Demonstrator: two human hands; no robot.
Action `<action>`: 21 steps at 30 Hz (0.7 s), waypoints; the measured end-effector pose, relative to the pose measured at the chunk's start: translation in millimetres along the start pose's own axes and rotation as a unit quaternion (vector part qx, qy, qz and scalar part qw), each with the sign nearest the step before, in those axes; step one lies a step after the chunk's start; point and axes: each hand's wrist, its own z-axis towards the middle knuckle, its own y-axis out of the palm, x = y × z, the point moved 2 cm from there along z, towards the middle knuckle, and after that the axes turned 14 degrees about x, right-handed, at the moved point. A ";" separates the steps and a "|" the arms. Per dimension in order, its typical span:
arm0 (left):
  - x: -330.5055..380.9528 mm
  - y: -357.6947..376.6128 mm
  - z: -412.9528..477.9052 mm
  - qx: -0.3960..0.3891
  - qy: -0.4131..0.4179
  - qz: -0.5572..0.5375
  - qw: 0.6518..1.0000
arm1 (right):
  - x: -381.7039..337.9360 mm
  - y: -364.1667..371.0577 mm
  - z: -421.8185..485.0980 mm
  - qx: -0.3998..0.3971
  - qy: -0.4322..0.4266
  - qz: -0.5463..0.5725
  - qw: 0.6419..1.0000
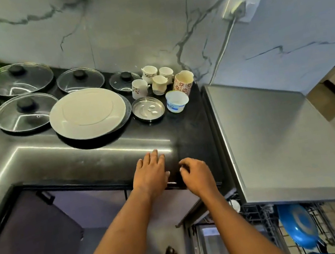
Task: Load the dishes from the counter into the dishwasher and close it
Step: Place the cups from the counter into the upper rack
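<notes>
**At the bench's front edge: loading barely begun**

Both hands empty: left hand (151,174) flat on the edge, right hand (195,175) loosely curled beside it. Large round white plate (87,113), black-knobbed glass lids (91,79) and floral ceramic cups (159,83) line the back edge. Only a blue pan (301,228) sits in the open wire dishwasher rack (265,217).

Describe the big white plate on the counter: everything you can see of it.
The big white plate is round, smooth and glossy, ceramic by its look, with a broad rim and a faint circle marking its centre. It is empty and lies flat on a second, greyer plate whose edge peeks out at its right, on the dark counter. A small steel dish sits right of it. Nothing else touches it.
</notes>
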 end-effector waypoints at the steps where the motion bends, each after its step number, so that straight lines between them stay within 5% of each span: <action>1: -3.2 0.4 6.7 -0.005 -0.003 0.004 1.000 | 2.9 1.6 9.3 0.005 0.008 0.007 1.000; 21: 26.0 12.3 155.4 -0.092 -0.050 -0.015 0.994 | 53.7 27.2 226.8 0.036 0.140 0.181 0.973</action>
